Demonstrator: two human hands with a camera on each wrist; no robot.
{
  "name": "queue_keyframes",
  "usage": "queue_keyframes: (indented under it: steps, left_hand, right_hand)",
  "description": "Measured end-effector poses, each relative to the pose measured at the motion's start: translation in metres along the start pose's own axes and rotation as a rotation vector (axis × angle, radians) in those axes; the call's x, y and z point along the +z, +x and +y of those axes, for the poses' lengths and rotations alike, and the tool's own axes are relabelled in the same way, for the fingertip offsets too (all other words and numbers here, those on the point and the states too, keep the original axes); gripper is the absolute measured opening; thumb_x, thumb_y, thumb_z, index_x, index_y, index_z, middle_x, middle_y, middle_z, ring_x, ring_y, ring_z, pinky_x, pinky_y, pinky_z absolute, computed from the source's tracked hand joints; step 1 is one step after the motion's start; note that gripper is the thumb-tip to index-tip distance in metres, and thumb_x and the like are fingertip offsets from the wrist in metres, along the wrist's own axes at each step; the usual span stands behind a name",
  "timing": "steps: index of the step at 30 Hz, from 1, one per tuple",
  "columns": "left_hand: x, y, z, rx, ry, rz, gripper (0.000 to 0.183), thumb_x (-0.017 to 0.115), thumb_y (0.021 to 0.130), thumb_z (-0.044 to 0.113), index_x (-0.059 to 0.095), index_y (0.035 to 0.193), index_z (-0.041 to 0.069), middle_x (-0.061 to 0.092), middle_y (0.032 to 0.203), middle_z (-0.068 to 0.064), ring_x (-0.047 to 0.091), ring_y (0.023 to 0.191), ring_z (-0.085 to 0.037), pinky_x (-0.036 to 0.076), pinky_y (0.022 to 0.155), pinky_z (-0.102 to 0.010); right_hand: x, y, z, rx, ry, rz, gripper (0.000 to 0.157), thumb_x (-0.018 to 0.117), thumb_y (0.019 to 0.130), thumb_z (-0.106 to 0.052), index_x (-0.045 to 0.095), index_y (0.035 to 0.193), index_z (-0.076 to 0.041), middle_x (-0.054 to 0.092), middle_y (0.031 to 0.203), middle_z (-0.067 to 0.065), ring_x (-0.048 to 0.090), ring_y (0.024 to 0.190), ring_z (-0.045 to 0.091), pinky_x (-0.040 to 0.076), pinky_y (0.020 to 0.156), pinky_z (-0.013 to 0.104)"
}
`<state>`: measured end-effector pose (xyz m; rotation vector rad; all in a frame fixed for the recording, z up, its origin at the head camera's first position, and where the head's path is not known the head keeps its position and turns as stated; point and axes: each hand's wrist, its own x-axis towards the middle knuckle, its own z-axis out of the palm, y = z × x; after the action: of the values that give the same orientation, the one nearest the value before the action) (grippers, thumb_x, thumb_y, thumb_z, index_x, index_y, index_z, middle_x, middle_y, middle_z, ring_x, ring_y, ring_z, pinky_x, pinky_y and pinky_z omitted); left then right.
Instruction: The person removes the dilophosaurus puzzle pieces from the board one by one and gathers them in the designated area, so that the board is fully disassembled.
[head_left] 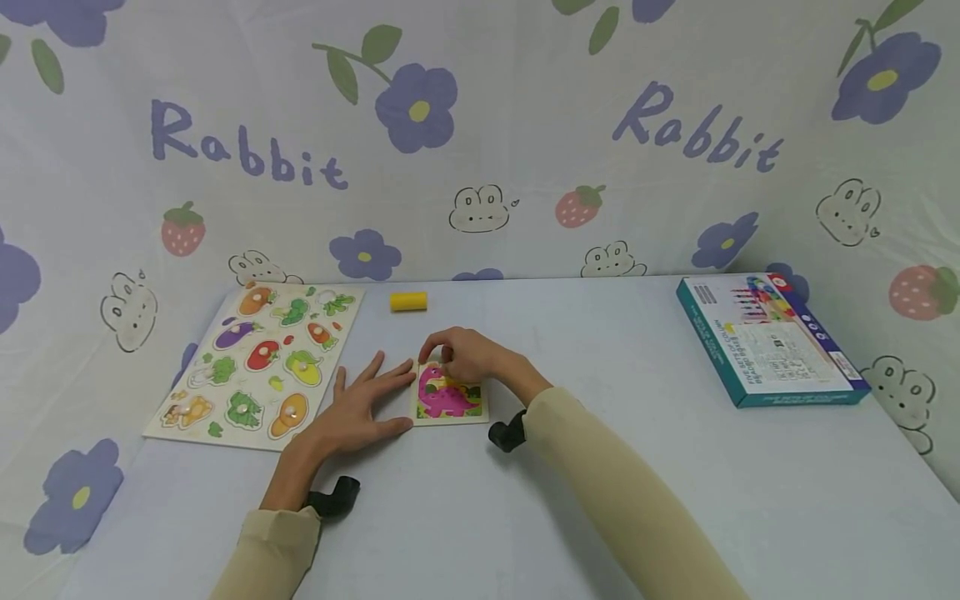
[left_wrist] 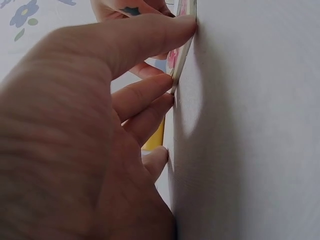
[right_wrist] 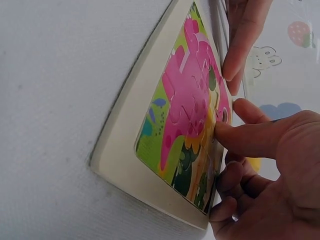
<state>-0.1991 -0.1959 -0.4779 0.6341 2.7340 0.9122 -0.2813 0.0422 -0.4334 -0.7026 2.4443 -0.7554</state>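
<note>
A small square jigsaw puzzle with a pink dinosaur in a pale wooden frame lies on the table between the hands. The left hand is spread flat at its left side, with fingertips and thumb touching the frame's edge. From the far side, the right hand grips the puzzle near its far left corner. In the right wrist view, the thumb lies on the picture and the index finger bends at the far edge. The other right fingers are curled beside the frame.
Left of the hands lies a vegetable peg board, close to the left hand. A yellow cylinder rests behind the puzzle. A flat teal and white box sits at the back right. Printed cloth hangs behind the table.
</note>
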Motion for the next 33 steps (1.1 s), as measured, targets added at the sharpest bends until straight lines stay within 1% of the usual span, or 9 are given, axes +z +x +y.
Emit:
queue_keyframes:
  steps: [5, 8, 12, 18, 22, 26, 30, 33]
  left_hand:
    - [-0.0011, 0.0004, 0.0004, -0.003, -0.014, 0.012, 0.066, 0.076, 0.093, 0.039, 0.057, 0.154, 0.022, 0.039, 0.172, 0.000, 0.008, 0.168, -0.040, -0.015, 0.123, -0.079]
    - [-0.0017, 0.0003, 0.0002, -0.001, -0.024, 0.015, 0.058, 0.077, 0.092, 0.038, 0.062, 0.147, 0.025, 0.040, 0.172, -0.001, 0.009, 0.168, -0.041, -0.015, 0.123, -0.080]
    - [-0.0010, -0.0005, -0.0015, 0.023, -0.038, 0.013, 0.051, 0.076, 0.093, 0.037, 0.066, 0.142, 0.030, 0.040, 0.172, -0.003, 0.007, 0.167, -0.043, -0.016, 0.121, -0.082]
    - [-0.0001, -0.0004, -0.0025, 0.057, -0.036, 0.009, 0.048, 0.074, 0.095, 0.037, 0.069, 0.142, 0.030, 0.039, 0.172, -0.008, 0.005, 0.167, -0.047, -0.018, 0.119, -0.083]
    - [0.0004, -0.0002, -0.0018, 0.064, -0.029, 0.007, 0.044, 0.072, 0.095, 0.037, 0.071, 0.139, 0.032, 0.038, 0.173, -0.008, 0.003, 0.166, -0.047, -0.018, 0.118, -0.084]
    - [0.0006, 0.0001, -0.0016, 0.065, -0.023, 0.007, 0.043, 0.072, 0.096, 0.037, 0.072, 0.139, 0.033, 0.038, 0.173, -0.007, 0.003, 0.166, -0.047, -0.017, 0.119, -0.083]
    - [0.0007, 0.0003, -0.0014, 0.065, -0.022, 0.005, 0.043, 0.072, 0.096, 0.036, 0.072, 0.138, 0.033, 0.037, 0.174, -0.007, 0.004, 0.166, -0.047, -0.017, 0.119, -0.083]
    - [0.0007, 0.0003, -0.0015, 0.064, -0.021, 0.005, 0.043, 0.072, 0.096, 0.035, 0.072, 0.138, 0.033, 0.037, 0.174, -0.007, 0.004, 0.167, -0.047, -0.017, 0.119, -0.083]
  right_hand:
    - [0.0007, -0.0001, 0.0005, -0.002, 0.018, 0.014, 0.034, 0.060, 0.102, -0.005, 0.070, 0.131, -0.021, 0.067, 0.114, 0.012, 0.059, 0.103, 0.023, 0.058, 0.096, 0.035]
    - [0.0011, -0.0003, 0.0006, 0.000, 0.031, 0.020, 0.033, 0.060, 0.102, -0.005, 0.070, 0.130, -0.020, 0.068, 0.118, 0.013, 0.059, 0.106, 0.025, 0.059, 0.100, 0.037]
    - [0.0017, -0.0002, 0.0016, -0.006, 0.047, 0.031, 0.033, 0.060, 0.102, -0.004, 0.070, 0.129, -0.019, 0.068, 0.123, 0.014, 0.059, 0.109, 0.026, 0.058, 0.102, 0.039]
    - [0.0020, 0.0000, 0.0050, -0.039, 0.059, 0.041, 0.032, 0.060, 0.101, -0.003, 0.070, 0.128, -0.017, 0.068, 0.119, 0.013, 0.059, 0.106, 0.024, 0.057, 0.096, 0.033]
    - [0.0010, -0.0002, 0.0069, -0.068, 0.063, 0.044, 0.032, 0.059, 0.100, -0.002, 0.071, 0.127, -0.015, 0.069, 0.116, 0.013, 0.060, 0.103, 0.023, 0.057, 0.091, 0.030]
    - [-0.0013, -0.0016, 0.0065, -0.076, 0.076, 0.044, 0.030, 0.061, 0.100, -0.002, 0.072, 0.126, -0.012, 0.070, 0.114, 0.012, 0.061, 0.100, 0.022, 0.056, 0.088, 0.028]
    - [-0.0020, -0.0021, 0.0067, -0.071, 0.082, 0.043, 0.028, 0.062, 0.101, -0.003, 0.072, 0.126, -0.011, 0.070, 0.113, 0.011, 0.060, 0.100, 0.020, 0.055, 0.088, 0.028]
    - [-0.0017, -0.0021, 0.0067, -0.065, 0.079, 0.048, 0.028, 0.063, 0.102, -0.004, 0.073, 0.127, -0.010, 0.071, 0.112, 0.010, 0.061, 0.100, 0.019, 0.056, 0.092, 0.029]
